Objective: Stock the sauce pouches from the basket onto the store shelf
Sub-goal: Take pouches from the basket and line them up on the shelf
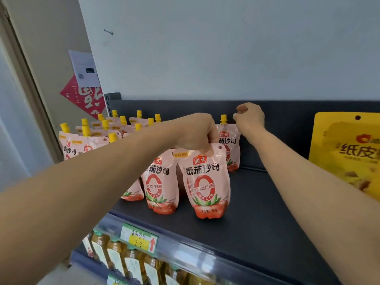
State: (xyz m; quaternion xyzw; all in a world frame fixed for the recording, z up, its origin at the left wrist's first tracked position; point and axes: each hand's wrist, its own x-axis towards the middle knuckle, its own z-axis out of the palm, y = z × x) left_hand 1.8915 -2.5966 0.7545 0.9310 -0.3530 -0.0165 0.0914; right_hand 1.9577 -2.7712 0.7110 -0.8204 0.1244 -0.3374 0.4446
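Observation:
Pink tomato sauce pouches with yellow caps stand on the dark top shelf. My left hand grips the top of the front pouch, which stands upright near the shelf's front. A second pouch stands just left of it. My right hand is at the upper right corner of a pouch at the back, fingers curled and pinched there. Several more pouches fill the shelf's left side. No basket shows.
A large yellow snack bag stands at the shelf's right. A price tag sits on the shelf's front rail. Bottles of yellow liquid line the shelf below. A red paper ornament hangs on the left wall.

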